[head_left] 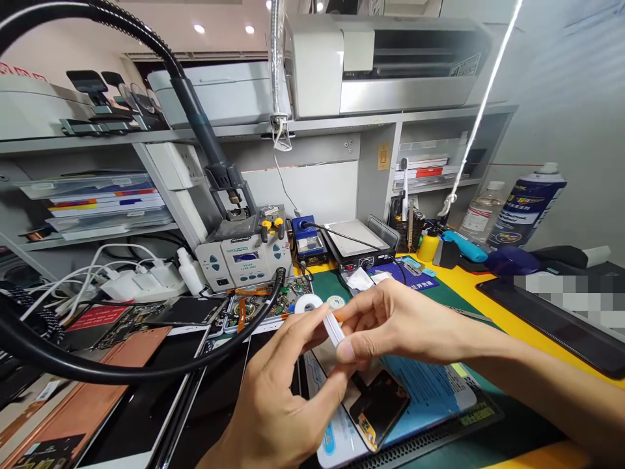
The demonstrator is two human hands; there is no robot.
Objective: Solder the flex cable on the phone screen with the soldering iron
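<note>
Both hands meet near the middle of the head view around a small white layered piece (334, 327), held on edge. My left hand (283, 384) has its fingertips at the piece's upper end and its thumb near the lower end. My right hand (385, 322) pinches the same piece between thumb and fingers from the right. Just behind the fingers is a white ring-shaped roll (308, 303). Below the hands, a dark phone part (381, 407) with a gold-coloured flex rests on a blue and white sheet (424, 391).
A soldering station (244, 260) stands behind, its thick black cable (146, 373) looping across the left. Phone screens (156, 391) and circuit boards lie at the left. A hot plate (359, 238), yellow bottle (428, 247) and spray can (527, 207) stand at the back.
</note>
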